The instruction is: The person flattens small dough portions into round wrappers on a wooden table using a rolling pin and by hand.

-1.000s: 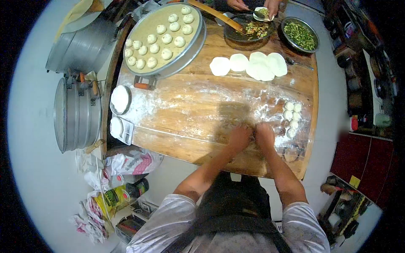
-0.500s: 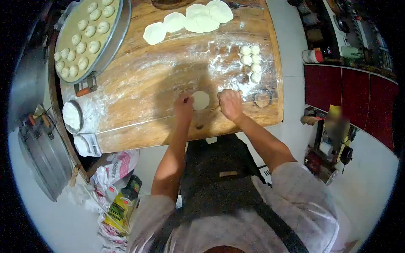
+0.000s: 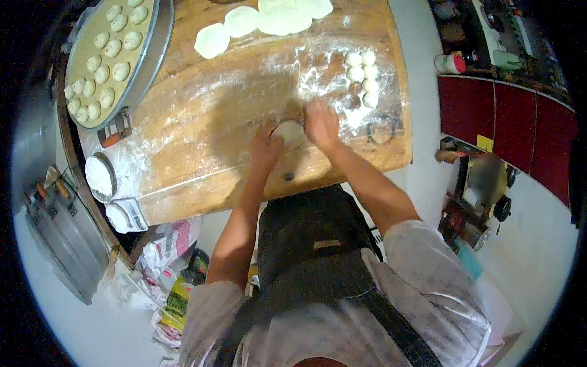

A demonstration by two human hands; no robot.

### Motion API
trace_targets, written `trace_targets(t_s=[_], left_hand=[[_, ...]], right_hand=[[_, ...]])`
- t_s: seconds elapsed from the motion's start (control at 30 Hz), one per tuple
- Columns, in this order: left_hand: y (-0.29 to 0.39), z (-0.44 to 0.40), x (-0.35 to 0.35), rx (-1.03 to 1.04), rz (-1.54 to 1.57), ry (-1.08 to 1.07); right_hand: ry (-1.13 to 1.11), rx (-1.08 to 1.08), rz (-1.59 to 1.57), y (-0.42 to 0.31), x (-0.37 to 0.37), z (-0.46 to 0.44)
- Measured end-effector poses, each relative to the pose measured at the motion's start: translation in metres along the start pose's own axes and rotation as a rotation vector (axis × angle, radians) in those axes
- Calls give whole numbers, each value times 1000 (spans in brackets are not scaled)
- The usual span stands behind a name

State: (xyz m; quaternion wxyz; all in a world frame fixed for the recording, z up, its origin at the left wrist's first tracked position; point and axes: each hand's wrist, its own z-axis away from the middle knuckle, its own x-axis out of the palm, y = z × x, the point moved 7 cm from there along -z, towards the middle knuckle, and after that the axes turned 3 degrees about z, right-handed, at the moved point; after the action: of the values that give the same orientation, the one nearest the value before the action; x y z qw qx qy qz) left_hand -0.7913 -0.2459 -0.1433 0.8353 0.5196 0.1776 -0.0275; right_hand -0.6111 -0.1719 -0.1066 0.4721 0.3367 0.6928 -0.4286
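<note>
Between my hands, a round flat dough wrapper rests on the floured wooden board. Its left edge is under the curled fingers of my left hand, which grips it. My right hand is just to the right of the wrapper, slightly blurred, with its fingers closed over something mostly hidden. Only a dark bit shows by its fingertips. To the right, several small dough balls sit in a cluster on flour. Several larger rolled wrappers lie at the far side, some overlapping.
At the far left stands a round metal steamer tray with several filled buns. A bowl of flour and a small white scale occupy the board's left corner. Bags lie on the floor below. Red cabinets are at right.
The view has shifted, with the board's contents sitting slightly higher and further left. My right hand has moved forward and nearer the small wrapper. My left hand now covers more of its edge.
</note>
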Motion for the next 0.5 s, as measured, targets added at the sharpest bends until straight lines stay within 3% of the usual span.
trace_targets(t_s=[0.03, 0.07, 0.13, 0.23, 0.3, 0.33, 0.37, 0.43, 0.47, 0.5], left_hand=[[33, 6, -4, 102, -99, -26], [59, -1, 1, 56, -295, -107], [67, -23, 12, 29, -482, -183], [-12, -39, 9, -33, -297, -141], [-91, -41, 2, -85, 221, 11], [-65, -31, 1, -87, 224, 12], [-9, -14, -6, -34, 233, 12], [16, 0, -11, -2, 221, 5], [22, -11, -4, 119, -107, -27], [26, -26, 3, 192, -265, -41]], right_hand=[[-145, 130, -47, 2, 15, -31], [-285, 255, -89, 2, 19, -52], [-250, 198, -63, -2, 20, -56], [-116, 86, -123, -4, -13, -1], [-164, 35, -86, -1, -23, 21], [-220, -11, -58, -2, -18, 27], [-34, 23, -66, -1, -12, 15], [-105, 165, -40, -1, 0, -26], [-204, 236, 8, 4, 17, -44], [-136, 232, -32, -2, 18, -60]])
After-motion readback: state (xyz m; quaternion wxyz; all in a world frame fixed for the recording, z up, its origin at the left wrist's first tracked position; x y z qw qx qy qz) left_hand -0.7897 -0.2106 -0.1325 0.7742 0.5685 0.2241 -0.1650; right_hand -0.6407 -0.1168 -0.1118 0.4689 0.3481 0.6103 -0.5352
